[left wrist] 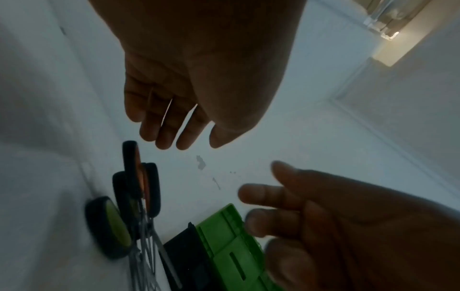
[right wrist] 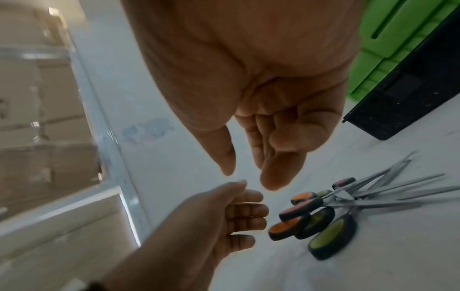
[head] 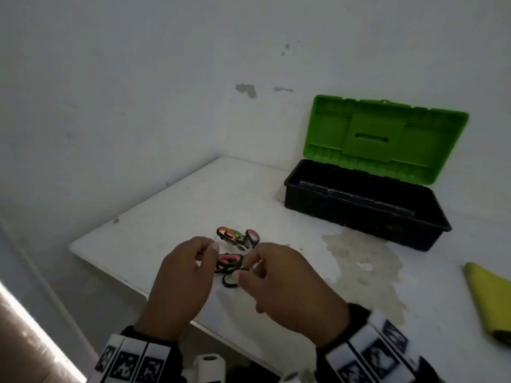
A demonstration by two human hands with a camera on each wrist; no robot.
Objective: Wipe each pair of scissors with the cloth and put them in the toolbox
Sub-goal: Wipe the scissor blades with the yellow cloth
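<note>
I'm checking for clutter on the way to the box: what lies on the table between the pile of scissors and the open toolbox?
Nothing: in the head view the table between the scissors and the toolbox is bare, apart from a stain.

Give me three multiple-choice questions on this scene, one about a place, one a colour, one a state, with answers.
1. Where is the cloth?
A. in the toolbox
B. on the table's right side
C. in the left hand

2. What colour is the toolbox lid?
A. green
B. red
C. white

3. How is the toolbox?
A. shut
B. upside down
C. open

Answers: 1 B, it lies flat on the table at the right edge of the head view; 2 A, bright green above the black base; 3 C, the lid stands raised.
</note>
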